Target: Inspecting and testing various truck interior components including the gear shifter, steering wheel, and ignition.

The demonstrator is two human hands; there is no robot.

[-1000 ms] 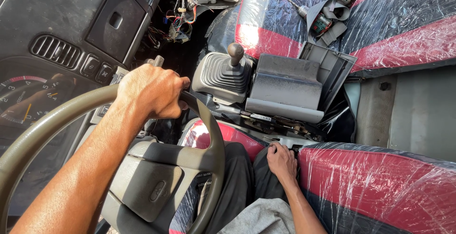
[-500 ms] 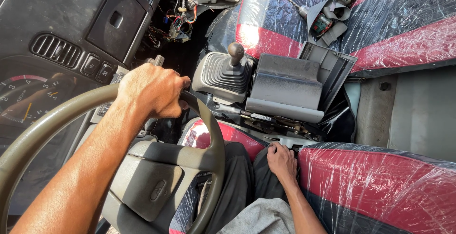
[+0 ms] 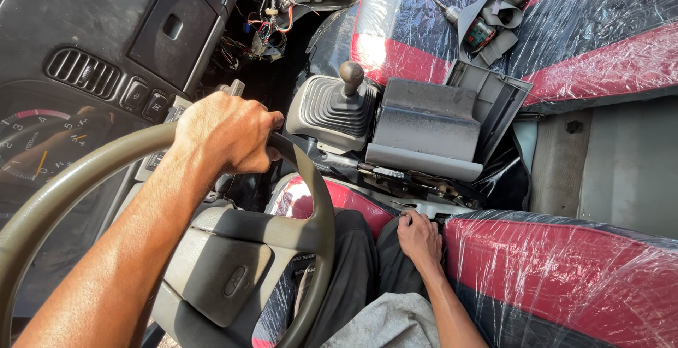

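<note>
The person sits in a vehicle cab. The left hand (image 3: 226, 132) has its fingers (image 3: 265, 130) wrapped tight over the top of the steering wheel (image 3: 321, 228), knuckles up, with a small stalk end (image 3: 235, 88) poking out just beyond them. The right hand (image 3: 418, 238) rests low beside the thigh, fingers curled down into the gap at the edge of the plastic-wrapped red and dark seat (image 3: 565, 277); whether they are clamped on something there cannot be told, since the fingertips are hidden. Ahead of those fingers lies the grey centre console (image 3: 427, 129), and further ahead the gear lever (image 3: 351, 76) with its ribbed boot, well apart from both hands. Loose coloured wiring (image 3: 268, 26) hangs from the opened dashboard.

The step in hand looks like steadying the wheel while the right hand feels for something at the seat edge. Any next move likely calls for a firm hold on the rim and work by touch.
</note>
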